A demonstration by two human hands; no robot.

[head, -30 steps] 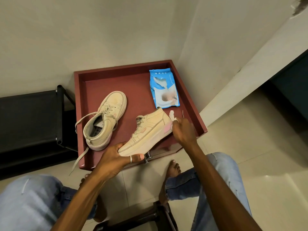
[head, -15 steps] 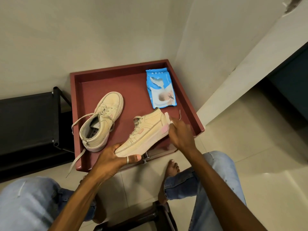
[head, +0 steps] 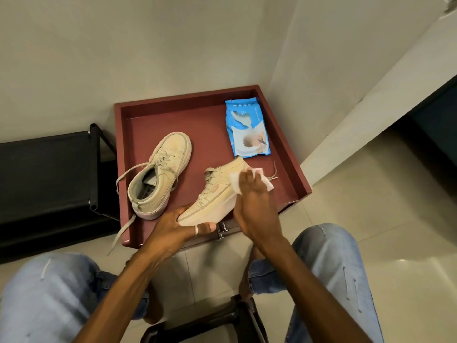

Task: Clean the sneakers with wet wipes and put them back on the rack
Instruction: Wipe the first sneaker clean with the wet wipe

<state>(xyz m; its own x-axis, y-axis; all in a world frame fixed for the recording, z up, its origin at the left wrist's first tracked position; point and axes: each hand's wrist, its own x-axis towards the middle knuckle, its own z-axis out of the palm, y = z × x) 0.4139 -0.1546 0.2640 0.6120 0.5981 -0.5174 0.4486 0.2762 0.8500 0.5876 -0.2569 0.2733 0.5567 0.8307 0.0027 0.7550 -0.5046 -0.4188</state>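
Black fabric shoe rack (head: 44, 174) at left edge, against pale wall. Dark red square tray (head: 173, 112) sits in the room corner on glossy beige tile floor (head: 371, 194); open floor at right. Cream high-top sneaker (head: 160, 174) lies in tray's left part, lace over the near rim. Left hand (head: 173, 231) grips toe of second cream sneaker (head: 215, 194), tilted at the near rim. Right hand (head: 254, 206) clasps white wet wipe (head: 235, 180) against its heel; the wipe is spread wider than half a second ago. Blue wet-wipe pack (head: 247, 129) lies in tray's upper right.

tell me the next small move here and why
Probably drag the wipe along the side of the sneaker toward its toe: the right hand holds the wipe against the heel end, and the left hand grips the toe to steady it.
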